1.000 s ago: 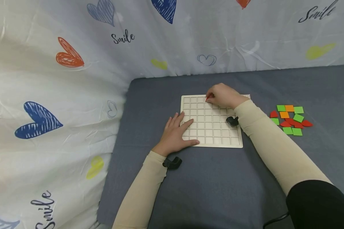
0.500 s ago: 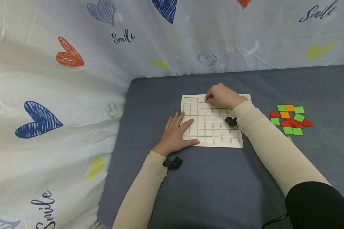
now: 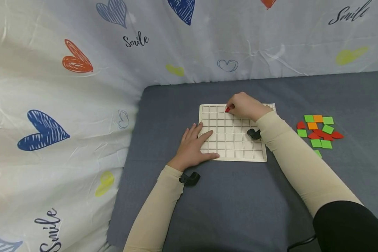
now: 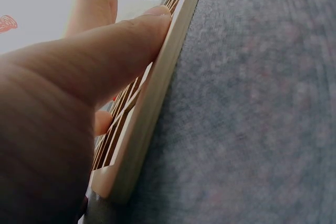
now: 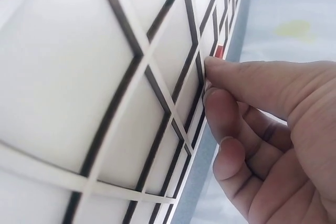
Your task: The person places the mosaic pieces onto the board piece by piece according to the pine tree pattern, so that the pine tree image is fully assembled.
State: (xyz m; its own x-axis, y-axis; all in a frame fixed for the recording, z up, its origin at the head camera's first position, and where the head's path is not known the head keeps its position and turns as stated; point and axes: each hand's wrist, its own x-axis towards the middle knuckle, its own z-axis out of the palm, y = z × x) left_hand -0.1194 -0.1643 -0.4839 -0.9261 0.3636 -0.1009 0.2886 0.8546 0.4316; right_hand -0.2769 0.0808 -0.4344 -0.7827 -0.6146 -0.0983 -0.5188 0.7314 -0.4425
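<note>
A pale wooden grid board (image 3: 225, 140) with raised square cells lies on the grey cloth. My left hand (image 3: 192, 145) rests spread on its left side, the thumb along the near edge; the left wrist view shows that thumb (image 4: 126, 45) lying over the rim. At the board's far edge my right hand (image 3: 245, 105) pinches a small red tile (image 3: 227, 109) over a cell in the far row. From the right wrist, the red tile (image 5: 219, 51) peeks out past the thumb, low against the grid; the fingertips hide most of it.
Right of the board lies a loose group of flat tiles: several green ones (image 3: 328, 120), two orange ones (image 3: 312, 126) and several red ones (image 3: 337, 135). The right forearm partly covers a green tile (image 3: 317, 153). A printed curtain (image 3: 201, 42) borders the table behind and left.
The red tile at the right fingertips shows a wider face than before, as if tipped flatter. The right forearm has shifted slightly, uncovering part of a green tile. The left hand stays put.
</note>
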